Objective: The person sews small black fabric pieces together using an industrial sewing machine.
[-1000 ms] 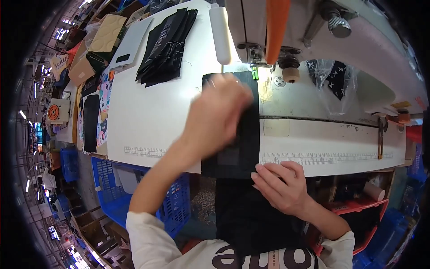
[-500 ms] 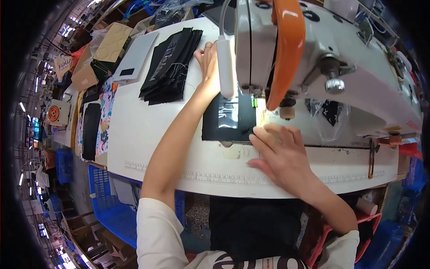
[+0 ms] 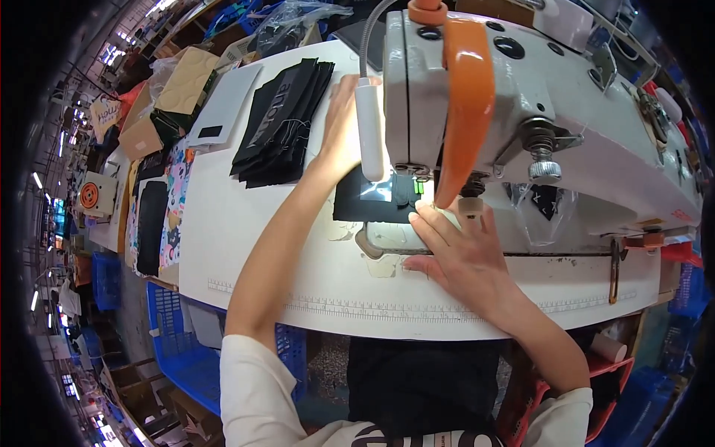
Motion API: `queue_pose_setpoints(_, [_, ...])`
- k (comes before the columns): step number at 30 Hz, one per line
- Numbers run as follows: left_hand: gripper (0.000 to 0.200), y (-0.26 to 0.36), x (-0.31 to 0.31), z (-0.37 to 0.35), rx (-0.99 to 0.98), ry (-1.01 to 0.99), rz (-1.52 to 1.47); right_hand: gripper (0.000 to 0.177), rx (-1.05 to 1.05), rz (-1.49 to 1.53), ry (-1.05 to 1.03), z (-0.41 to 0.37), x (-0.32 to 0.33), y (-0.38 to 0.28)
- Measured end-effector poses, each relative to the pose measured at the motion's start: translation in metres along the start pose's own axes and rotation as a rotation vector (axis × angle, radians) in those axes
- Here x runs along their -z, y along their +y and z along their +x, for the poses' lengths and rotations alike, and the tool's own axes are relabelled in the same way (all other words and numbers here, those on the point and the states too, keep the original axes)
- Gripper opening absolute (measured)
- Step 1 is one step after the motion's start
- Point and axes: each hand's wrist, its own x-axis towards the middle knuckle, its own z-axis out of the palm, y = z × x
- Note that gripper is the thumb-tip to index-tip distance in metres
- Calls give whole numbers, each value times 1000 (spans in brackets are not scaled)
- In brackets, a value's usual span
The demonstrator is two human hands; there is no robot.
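A black fabric piece with a clear plastic window (image 3: pixel 376 191) lies under the head of a sewing machine (image 3: pixel 417 97). My right hand (image 3: pixel 465 249) rests flat beside the needle area, fingers stretched out, its fingertips touching the piece's right edge. My left hand (image 3: pixel 342 123) reaches past the machine's left side, beyond the visible fabric. A white lamp (image 3: pixel 369 130) and its glare cover part of that hand, so its fingers do not show clearly. Left of it lies a stack of black fabric pieces (image 3: pixel 279 123) with pale lettering and loose threads.
A ruler strip (image 3: pixel 372 307) runs along the front of the white table (image 3: pixel 246 246). Under the machine arm lies a clear plastic bag (image 3: pixel 547 212) with something black inside. Cardboard boxes (image 3: pixel 141 138) stand at the left, and a blue crate (image 3: pixel 175 335) sits below the table.
The fabric piece has slid away from me under the machine head, uncovering more of the metal plate. My right hand has gone forward with it. The whole view has shifted slightly.
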Motion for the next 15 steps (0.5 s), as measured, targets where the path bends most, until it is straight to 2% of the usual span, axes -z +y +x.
queue_pose_setpoints(2, [20, 15, 11, -20, 5, -109, 113, 60, 4, 3, -5, 1, 0, 0])
queue_pose_setpoints(6, [32, 65, 33, -73, 104, -342, 32, 59, -20, 62, 1, 1, -1, 1])
queue_pose_setpoints(9, [31, 68, 27, -92, -261, -270, 189, 57, -14, 34, 39, -1, -4, -1])
queue_pose_setpoints(15, [28, 52, 17, -81, -249, -270, 216, 55, 11, 32, 74, -4, -4, 0])
